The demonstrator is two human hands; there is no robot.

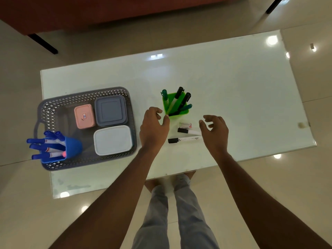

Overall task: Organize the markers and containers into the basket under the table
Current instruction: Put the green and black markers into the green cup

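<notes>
A grey perforated basket (53,108) sits at the table's left, seen through the glass top. It holds a pink lidded box (84,116), a grey lidded box (111,110), a white lidded box (113,140) and a blue cup (71,147) of blue-capped markers. A green cup (175,105) with black and green markers stands mid-table. Two black-capped white markers (185,139) lie in front of it, beside a small eraser-like piece (186,125). My left hand (153,128) hovers just left of the green cup, fingers loosely curled, holding nothing. My right hand (214,133) hovers over the loose markers' right ends, empty.
The glass table (233,83) stretches to the right. A dark red sofa (107,11) with black legs stands beyond the far edge. My legs and feet show below the near edge, on a glossy tiled floor.
</notes>
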